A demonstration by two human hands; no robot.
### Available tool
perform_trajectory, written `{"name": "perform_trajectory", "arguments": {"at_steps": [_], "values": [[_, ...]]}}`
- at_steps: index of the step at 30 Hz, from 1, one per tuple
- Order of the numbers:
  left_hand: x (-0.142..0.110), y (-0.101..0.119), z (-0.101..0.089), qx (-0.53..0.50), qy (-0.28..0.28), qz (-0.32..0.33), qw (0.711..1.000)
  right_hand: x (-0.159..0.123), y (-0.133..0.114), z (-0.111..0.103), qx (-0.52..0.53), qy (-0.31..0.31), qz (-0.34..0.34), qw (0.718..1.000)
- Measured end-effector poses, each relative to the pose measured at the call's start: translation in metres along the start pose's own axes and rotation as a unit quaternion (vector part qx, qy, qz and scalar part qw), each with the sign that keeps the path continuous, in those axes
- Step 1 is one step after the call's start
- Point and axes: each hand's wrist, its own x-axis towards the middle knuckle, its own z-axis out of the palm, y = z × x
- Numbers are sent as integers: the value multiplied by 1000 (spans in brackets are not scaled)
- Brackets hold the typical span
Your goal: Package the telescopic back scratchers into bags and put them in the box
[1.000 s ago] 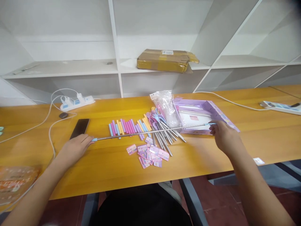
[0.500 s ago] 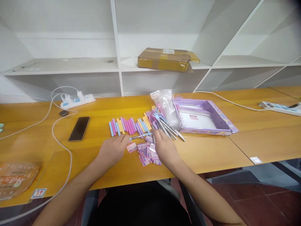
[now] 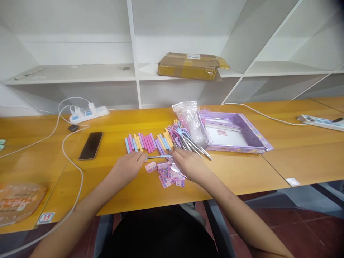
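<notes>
A back scratcher with a thin metal rod and light blue ends lies level between my hands, low over the table. My left hand is closed around its left end. At the other end, the closed fingers of my right hand grip the light blue part, partly hiding it. Beyond my hands lies a row of pink, purple, blue and yellow handle sticks. A heap of back scratchers with metal rods and coloured claw-like heads sits just past my right hand. Small printed pink and purple cards are scattered below the held one.
A clear plastic bag leans against a purple open box. To the left are a phone, a power strip and a white cable. A taped cardboard box rests on the shelf.
My right hand has turned flatter, its fingers now lying over the back scratcher's right end. My left hand has shifted slightly left; the back scratcher sits more level.
</notes>
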Motion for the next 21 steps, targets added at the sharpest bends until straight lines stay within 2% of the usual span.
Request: {"name": "perform_trajectory", "arguments": {"at_steps": [5, 7, 9, 11, 13, 16, 18, 21], "values": [[1, -8, 2, 9, 15, 22, 1000, -6, 5, 1, 8, 16, -22, 1000], [-3, -18, 1, 12, 18, 15, 1000, -13, 15, -1, 16, 25, -17, 999], [-13, -37, -2, 15, 28, 2, 999, -26, 35, -9, 20, 27, 8, 999], [-31, -64, -9, 15, 34, -14, 999, -48, 65, -21, 12, 32, 62, 998], [-55, -95, -19, 30, 39, -61, 997, -78, 101, -39, 0, 40, 151, 988], [-89, -131, -34, 78, 14, -113, 990, -123, 147, -65, -35, 69, 286, 955], [-102, -140, -39, 82, 6, -108, 991, -145, 164, -77, -72, 74, 355, 929], [-105, -137, -38, 79, -7, -83, 993, -159, 170, -83, -83, 72, 395, 912]]}}
